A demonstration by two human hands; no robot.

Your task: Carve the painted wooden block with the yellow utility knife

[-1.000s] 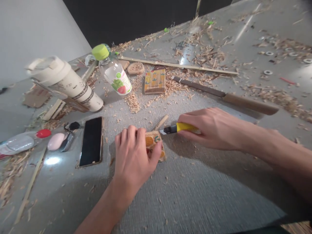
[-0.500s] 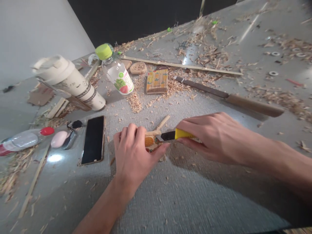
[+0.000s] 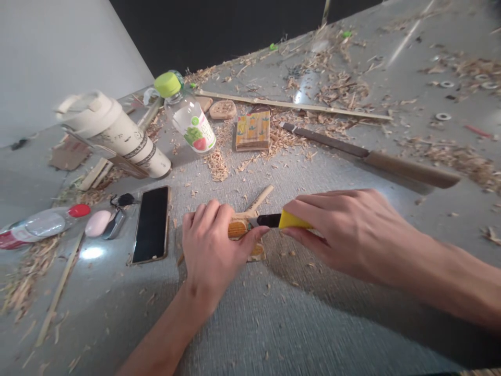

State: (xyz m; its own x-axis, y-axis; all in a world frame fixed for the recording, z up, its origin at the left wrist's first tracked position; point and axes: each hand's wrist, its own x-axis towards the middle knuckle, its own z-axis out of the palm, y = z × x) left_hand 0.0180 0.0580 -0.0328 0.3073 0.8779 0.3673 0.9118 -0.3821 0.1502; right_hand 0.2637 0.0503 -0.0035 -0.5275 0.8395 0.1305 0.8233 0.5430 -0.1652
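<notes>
My left hand (image 3: 209,240) is closed around a small wooden piece (image 3: 238,228) with an orange-yellow painted face, much of it hidden by the fingers. A utility knife (image 3: 270,220) with a yellow handle and black front is gripped in my right hand (image 3: 340,224). Its blade end meets the wooden piece beside my left thumb. Behind the piece a thin wooden stick (image 3: 261,198) slants up to the right. Partly under my left thumb lies a flat bit with a yellow patch (image 3: 257,251) on the table.
A phone (image 3: 151,224) lies left of my hands. Behind stand a green-capped bottle (image 3: 191,125), a tilted-looking cream tumbler (image 3: 129,136) and a painted wooden block (image 3: 253,130). A long wooden-handled blade (image 3: 410,168) lies back right. Shavings (image 3: 217,164) litter the table.
The knife's front and my left thumb have come together at the wooden piece. More of the flat yellow-patched bit shows below the thumb. My right hand has shifted slightly.
</notes>
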